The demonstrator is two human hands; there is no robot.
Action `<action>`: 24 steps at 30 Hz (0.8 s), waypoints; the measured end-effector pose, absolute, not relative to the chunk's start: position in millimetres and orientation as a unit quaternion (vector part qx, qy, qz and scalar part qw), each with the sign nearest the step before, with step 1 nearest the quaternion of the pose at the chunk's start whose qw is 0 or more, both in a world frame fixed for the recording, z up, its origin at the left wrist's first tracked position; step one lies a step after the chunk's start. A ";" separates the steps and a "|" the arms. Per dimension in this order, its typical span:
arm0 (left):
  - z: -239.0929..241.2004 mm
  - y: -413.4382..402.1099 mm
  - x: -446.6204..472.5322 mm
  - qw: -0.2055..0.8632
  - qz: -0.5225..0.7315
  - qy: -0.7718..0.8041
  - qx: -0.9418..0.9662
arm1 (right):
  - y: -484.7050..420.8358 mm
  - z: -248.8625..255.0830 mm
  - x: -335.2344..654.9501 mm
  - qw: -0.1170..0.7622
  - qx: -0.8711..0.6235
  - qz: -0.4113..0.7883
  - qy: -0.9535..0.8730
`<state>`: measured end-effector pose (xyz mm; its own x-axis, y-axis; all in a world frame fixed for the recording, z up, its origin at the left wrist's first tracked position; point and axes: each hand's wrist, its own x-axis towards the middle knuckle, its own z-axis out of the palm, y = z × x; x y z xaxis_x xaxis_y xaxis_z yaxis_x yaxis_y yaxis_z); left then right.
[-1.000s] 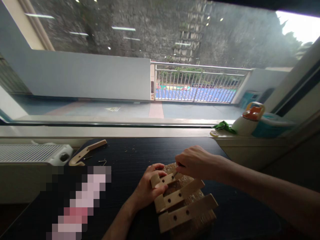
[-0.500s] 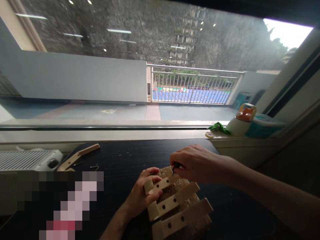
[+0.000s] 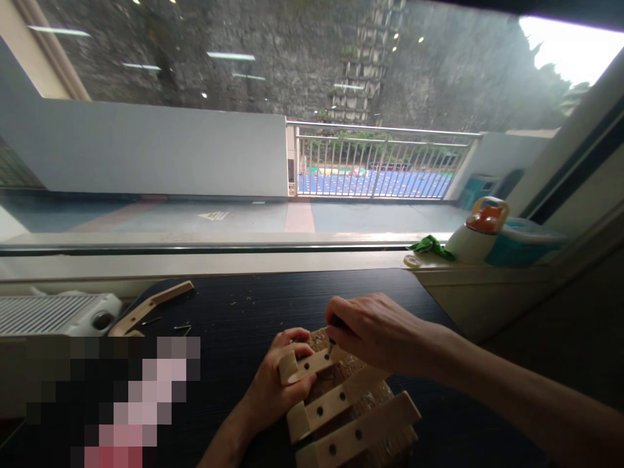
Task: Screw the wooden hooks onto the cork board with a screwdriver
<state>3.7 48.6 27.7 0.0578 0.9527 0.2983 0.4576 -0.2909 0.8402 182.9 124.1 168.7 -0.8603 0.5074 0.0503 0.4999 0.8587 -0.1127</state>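
Observation:
A wooden assembly (image 3: pixel 346 416) of several slats with drilled holes, fixed over a chipboard block, lies on the dark table (image 3: pixel 253 312). My left hand (image 3: pixel 277 383) is wrapped round the far end of the top slat (image 3: pixel 305 365). My right hand (image 3: pixel 375 331) is closed on a small dark-handled tool (image 3: pixel 334 331). The tool's tip points down at the top slat, close to my left fingers.
A curved wooden piece (image 3: pixel 149 305) and a few small screws (image 3: pixel 182 327) lie at the table's far left. A white heater (image 3: pixel 58 312) stands left of the table. On the window sill sit a green cloth (image 3: pixel 429 246) and a white and teal container (image 3: pixel 492 234).
My right hand has shifted slightly left and lowered the tool onto the top slat. My left hand keeps its grip. The camera has moved a little.

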 end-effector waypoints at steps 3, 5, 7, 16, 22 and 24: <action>25.5 48.0 3.1 0.280 0.442 0.524 0.672 | 125.2 160.3 184.1 0.043 -0.250 0.053 -0.966; 24.7 47.9 2.7 0.277 0.442 0.524 0.674 | 126.3 157.0 185.0 0.046 -0.246 0.058 -0.966; 24.5 48.0 2.6 0.276 0.440 0.524 0.675 | 127.3 155.0 185.4 0.050 -0.244 0.062 -0.967; 24.8 47.0 2.3 0.273 0.431 0.525 0.681 | 126.9 156.4 184.6 0.040 -0.222 0.086 -0.970; 27.3 46.0 1.6 0.272 0.418 0.536 0.681 | 123.0 169.0 183.3 0.015 -0.148 0.117 -0.982; 27.7 45.9 1.8 0.271 0.420 0.534 0.682 | 123.0 170.1 182.9 0.011 -0.143 0.123 -0.982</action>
<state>1.8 45.9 27.7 0.0776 0.9558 0.2836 0.4996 -0.2834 0.8186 182.9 123.0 170.1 -0.9590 0.2830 -0.0132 0.2775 0.9292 -0.2440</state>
